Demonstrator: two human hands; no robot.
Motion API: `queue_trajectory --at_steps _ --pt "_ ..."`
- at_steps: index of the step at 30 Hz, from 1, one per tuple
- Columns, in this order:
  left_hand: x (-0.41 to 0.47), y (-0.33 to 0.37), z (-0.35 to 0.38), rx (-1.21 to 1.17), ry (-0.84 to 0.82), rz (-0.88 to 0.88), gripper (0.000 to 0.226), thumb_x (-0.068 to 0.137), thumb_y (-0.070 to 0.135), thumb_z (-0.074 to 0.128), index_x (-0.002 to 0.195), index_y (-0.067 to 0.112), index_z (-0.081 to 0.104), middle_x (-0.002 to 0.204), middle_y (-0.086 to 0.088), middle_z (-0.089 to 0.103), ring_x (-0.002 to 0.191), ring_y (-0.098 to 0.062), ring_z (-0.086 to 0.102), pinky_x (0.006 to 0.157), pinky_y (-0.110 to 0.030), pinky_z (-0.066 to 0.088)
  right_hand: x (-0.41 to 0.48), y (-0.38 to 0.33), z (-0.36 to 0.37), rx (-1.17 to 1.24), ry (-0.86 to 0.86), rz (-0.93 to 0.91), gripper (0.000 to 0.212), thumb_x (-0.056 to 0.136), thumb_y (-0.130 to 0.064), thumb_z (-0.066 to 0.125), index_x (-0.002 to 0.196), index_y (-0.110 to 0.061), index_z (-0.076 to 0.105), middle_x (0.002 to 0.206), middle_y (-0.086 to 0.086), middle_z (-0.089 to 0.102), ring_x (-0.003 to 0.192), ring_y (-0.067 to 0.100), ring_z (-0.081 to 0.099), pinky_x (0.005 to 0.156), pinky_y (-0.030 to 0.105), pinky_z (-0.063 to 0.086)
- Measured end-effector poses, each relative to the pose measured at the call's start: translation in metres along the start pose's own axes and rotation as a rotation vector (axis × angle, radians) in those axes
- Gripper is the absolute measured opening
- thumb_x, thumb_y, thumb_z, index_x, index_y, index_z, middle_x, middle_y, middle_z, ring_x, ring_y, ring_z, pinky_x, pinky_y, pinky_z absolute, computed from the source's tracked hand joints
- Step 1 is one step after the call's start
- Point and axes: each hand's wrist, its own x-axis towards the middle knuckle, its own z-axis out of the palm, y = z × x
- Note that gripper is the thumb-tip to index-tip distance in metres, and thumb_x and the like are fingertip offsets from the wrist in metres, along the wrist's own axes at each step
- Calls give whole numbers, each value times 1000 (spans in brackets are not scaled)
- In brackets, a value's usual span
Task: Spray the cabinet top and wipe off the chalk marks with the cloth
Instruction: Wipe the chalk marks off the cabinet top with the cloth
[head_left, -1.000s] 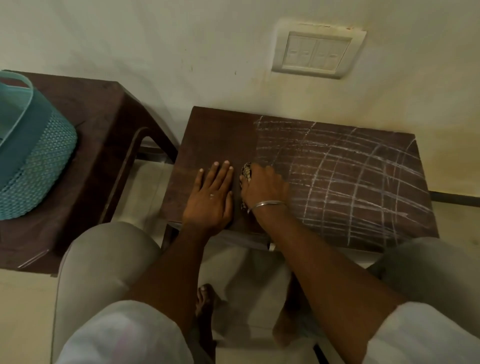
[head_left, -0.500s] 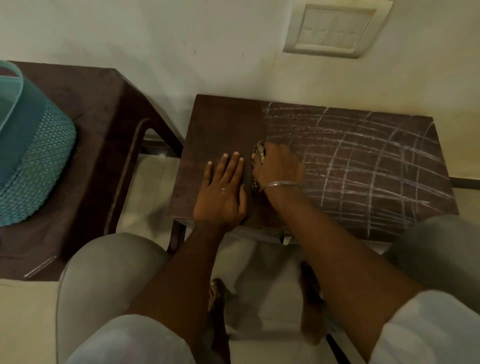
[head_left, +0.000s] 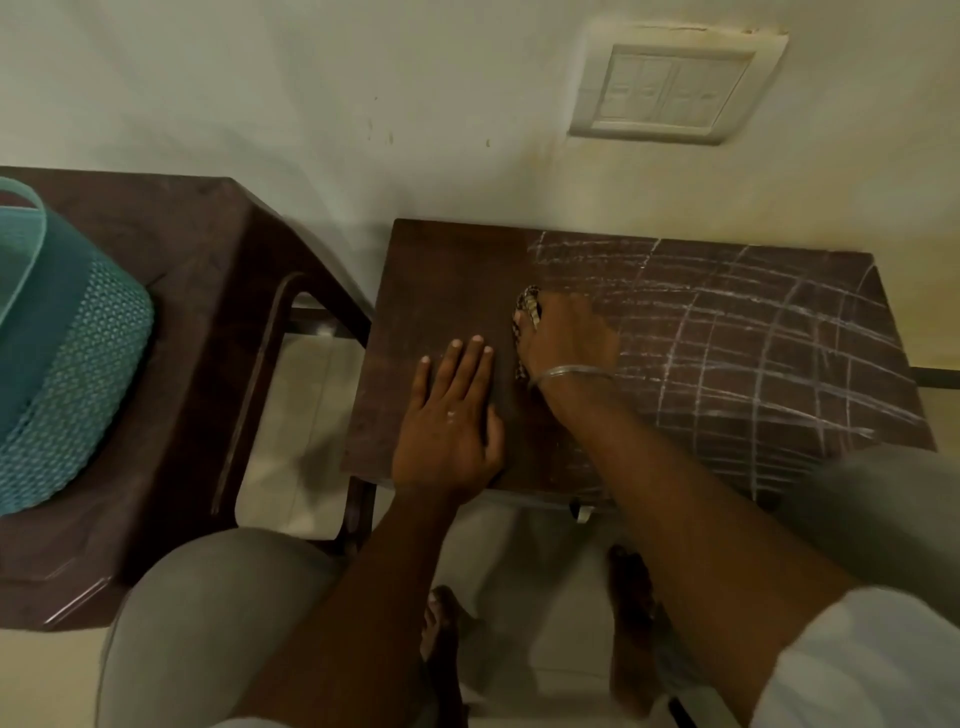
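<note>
1. Looking down through the head camera, we see the dark cabinet top (head_left: 447, 280) set against a pale wall, with our knees at the frame's lower corners.
2. Our left hand (head_left: 449, 421) lies flat, palm down, on the near left part of the top; its fingers are spread and straight, holding nothing.
3. Our right hand (head_left: 569, 338) presses down on the cloth (head_left: 525, 312), just right of the left hand, near the middle of the top. Fingers are curled over the cloth, gripping it; only a patterned edge of the fabric shows at the hand's left side and near the wrist.
4. A thin metal bangle (head_left: 574, 371) circles the right wrist.
5. The chalk marks (head_left: 753, 353) form a rough white grid of crossing lines over the right portion of the top, from the back edge to the near edge. The right hand sits at the left boundary of this grid.
6. The left portion of the top, under and around the left hand, shows bare dark wood.
7. Left of the cabinet, apart from it, stands a dark brown stool (head_left: 208, 291) carrying a teal woven basket (head_left: 67, 374) at the frame's left edge.
8. A white switch plate (head_left: 670, 88) is mounted on the wall above the cabinet.
9. Bare feet show on the pale floor below the cabinet's near edge. No spray bottle is identifiable in this view.
</note>
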Motion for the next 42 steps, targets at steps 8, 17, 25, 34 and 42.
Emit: queue_trajectory --at_steps 8,17,25,34,42 --pt "1 1 -2 -14 -3 -5 64 97 36 32 156 14 32 165 -3 25 155 -18 15 126 -48 12 51 -8 -1 6 26 6 25 94 -36 57 112 -21 66 117 9 62 106 32 61 77 35 45" --pt "2 1 -4 -36 -24 -15 65 95 35 32 158 17 28 167 1 21 156 -13 9 127 -46 9 91 -12 0 23 7 11 32 95 -39 54 116 -18 63 119 12 59 107 33 59 77 32 43" --pt "1 2 -3 -27 -30 -19 65 96 35 33 158 17 28 167 1 20 156 -14 9 126 -47 10 77 -5 3 21 34 -21 31 96 -43 49 104 -20 70 111 7 66 103 30 62 69 30 34" --pt "1 0 -3 -47 -32 -20 64 96 35 34 158 17 29 167 1 21 156 -13 8 126 -48 12 93 -10 -6 57 6 -9 32 95 -44 50 106 -20 68 112 9 66 102 32 62 71 31 37" --pt "2 -1 -2 -45 -29 -19 65 96 36 34 158 17 29 167 1 21 156 -14 10 126 -48 12 99 -5 -10 68 15 29 42 95 -47 50 120 -15 61 121 12 61 113 33 56 85 37 45"
